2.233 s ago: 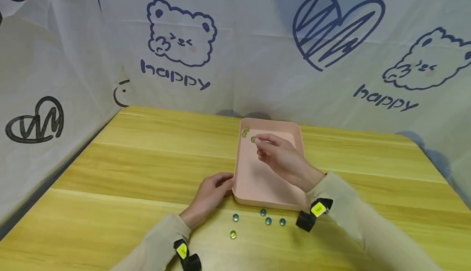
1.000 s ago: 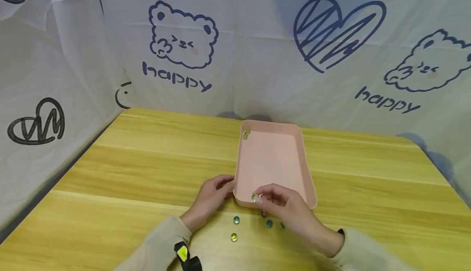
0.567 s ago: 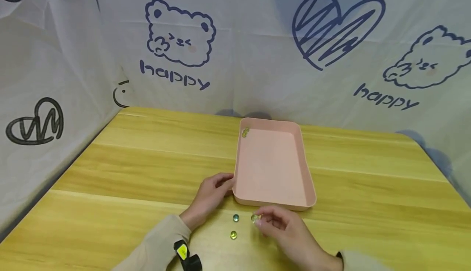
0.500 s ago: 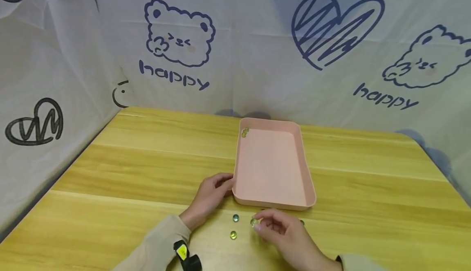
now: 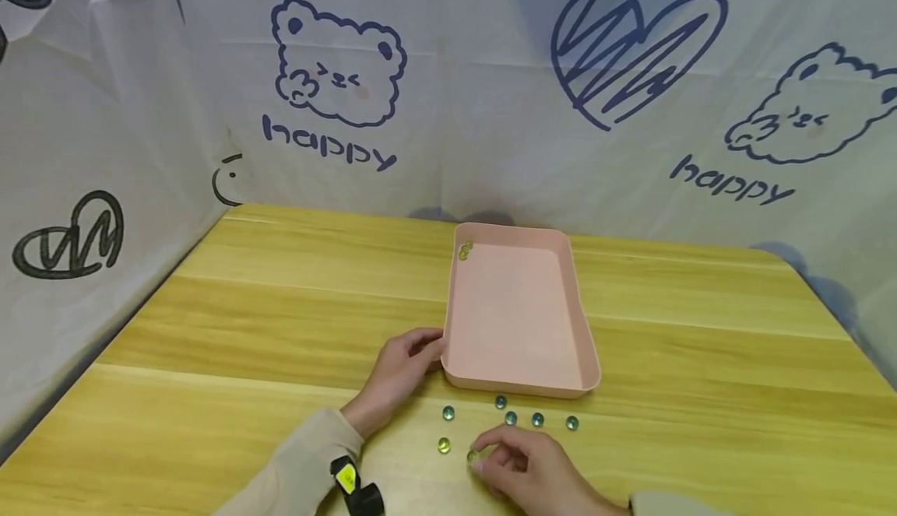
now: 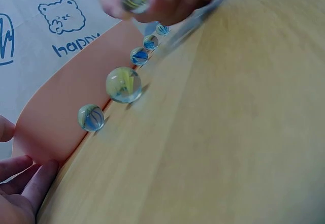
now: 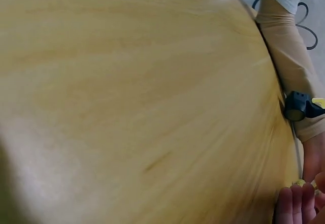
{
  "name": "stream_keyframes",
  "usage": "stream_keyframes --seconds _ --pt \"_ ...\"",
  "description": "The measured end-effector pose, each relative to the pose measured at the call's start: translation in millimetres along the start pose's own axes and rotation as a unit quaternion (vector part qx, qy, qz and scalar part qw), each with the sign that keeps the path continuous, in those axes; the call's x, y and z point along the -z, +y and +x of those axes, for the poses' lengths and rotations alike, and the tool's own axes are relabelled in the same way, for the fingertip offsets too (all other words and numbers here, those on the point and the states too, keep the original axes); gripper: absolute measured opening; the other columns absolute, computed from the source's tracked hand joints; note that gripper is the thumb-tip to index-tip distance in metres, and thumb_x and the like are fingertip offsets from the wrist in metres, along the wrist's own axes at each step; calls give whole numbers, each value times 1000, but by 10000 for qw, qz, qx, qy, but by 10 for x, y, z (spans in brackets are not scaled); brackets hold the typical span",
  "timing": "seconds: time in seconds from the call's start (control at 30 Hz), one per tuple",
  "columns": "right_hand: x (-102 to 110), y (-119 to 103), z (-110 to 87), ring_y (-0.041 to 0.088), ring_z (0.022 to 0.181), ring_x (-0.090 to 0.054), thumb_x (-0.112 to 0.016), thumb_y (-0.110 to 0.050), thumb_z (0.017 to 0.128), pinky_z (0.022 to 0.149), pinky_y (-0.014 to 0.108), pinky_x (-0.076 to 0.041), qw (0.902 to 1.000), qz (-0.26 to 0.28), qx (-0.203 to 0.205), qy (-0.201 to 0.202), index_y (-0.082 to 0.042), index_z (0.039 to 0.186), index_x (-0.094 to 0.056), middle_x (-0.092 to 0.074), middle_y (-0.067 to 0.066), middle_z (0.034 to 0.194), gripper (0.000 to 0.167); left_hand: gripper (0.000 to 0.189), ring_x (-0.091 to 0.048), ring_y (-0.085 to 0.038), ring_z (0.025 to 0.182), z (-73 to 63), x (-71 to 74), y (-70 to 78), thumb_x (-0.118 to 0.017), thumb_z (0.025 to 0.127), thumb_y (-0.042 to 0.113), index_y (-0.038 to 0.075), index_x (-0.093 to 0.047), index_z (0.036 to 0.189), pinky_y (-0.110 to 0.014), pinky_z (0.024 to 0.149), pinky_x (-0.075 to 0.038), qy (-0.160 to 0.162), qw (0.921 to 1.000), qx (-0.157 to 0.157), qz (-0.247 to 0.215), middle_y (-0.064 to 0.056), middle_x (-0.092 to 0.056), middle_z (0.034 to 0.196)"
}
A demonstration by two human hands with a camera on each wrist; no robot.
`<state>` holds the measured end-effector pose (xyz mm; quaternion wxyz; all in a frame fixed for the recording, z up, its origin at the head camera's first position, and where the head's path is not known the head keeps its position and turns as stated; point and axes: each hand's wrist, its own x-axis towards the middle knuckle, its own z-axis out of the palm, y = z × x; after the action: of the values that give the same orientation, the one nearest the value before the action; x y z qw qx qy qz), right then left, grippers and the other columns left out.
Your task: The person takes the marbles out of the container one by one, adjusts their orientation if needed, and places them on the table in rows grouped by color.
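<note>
My right hand (image 5: pixel 534 465) pinches a yellow marble (image 5: pixel 473 457) between thumb and fingertips, low over the table in front of the pink tray (image 5: pixel 519 388). Just left of it lies another yellow marble (image 5: pixel 444 445), apart from the fingers. My left hand (image 5: pixel 394 377) rests its fingers against the outside of the tray's left wall near the front corner. In the left wrist view, fingers (image 6: pixel 42 183) touch the pink wall (image 6: pixel 76 89). Inside the tray's far left corner sits a small cluster of yellowish marbles (image 5: pixel 466 250).
Blue-green marbles lie between tray and right hand: one (image 5: pixel 448 413) at left, another (image 5: pixel 501 401) near the tray's front wall, and several more to the right, ending with one (image 5: pixel 572 422). A wooden table (image 5: pixel 280 298) meets a drawn-on white cloth (image 5: pixel 483 142) behind.
The right hand has carried its yellow marble from above the tray's far left part toward me, past the front wall, to beside the other yellow marble. My left hand has stayed put.
</note>
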<state>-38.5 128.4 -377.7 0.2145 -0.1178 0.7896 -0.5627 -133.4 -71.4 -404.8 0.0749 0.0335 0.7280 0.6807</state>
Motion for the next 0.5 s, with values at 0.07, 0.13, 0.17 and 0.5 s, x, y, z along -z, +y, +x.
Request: stream_keyframes --seconds 0.07,0.13,0.17,0.5 --pt "-9 15 3 9 62 -55 -65 -13 93 54 20 -46 10000 -79 47 -5 -2 106 -67 -60 1 75 17 31 -61 -27 105 0 -4 3 -56 98 12 -10 -60 120 -34 87 -55 19 10000 7 -25 -21 -62 117" --pt "-16 21 10 9 60 -54 -65 -13 93 53 20 -46 9999 -124 69 22 -2 105 -67 -60 1 72 16 31 -61 -27 105 0 -6 8 -56 98 12 -9 -60 120 -33 87 -55 27 10000 24 3 -21 -62 117" --pt "-18 21 14 10 59 -54 -65 -13 93 52 20 -45 9999 -123 59 44 -3 105 -67 -60 1 71 16 31 -61 -27 105 1 -8 13 -56 98 13 -9 -60 120 -33 87 -55 31 10000 32 19 -20 -62 118" --pt "-50 -22 62 14 55 -57 -67 -11 91 48 21 -49 9995 51 -258 184 -2 104 -68 -61 2 64 16 32 -62 -27 104 1 -2 14 -55 99 13 -9 -60 121 -33 88 -54 -9 10000 42 68 -20 -62 117"
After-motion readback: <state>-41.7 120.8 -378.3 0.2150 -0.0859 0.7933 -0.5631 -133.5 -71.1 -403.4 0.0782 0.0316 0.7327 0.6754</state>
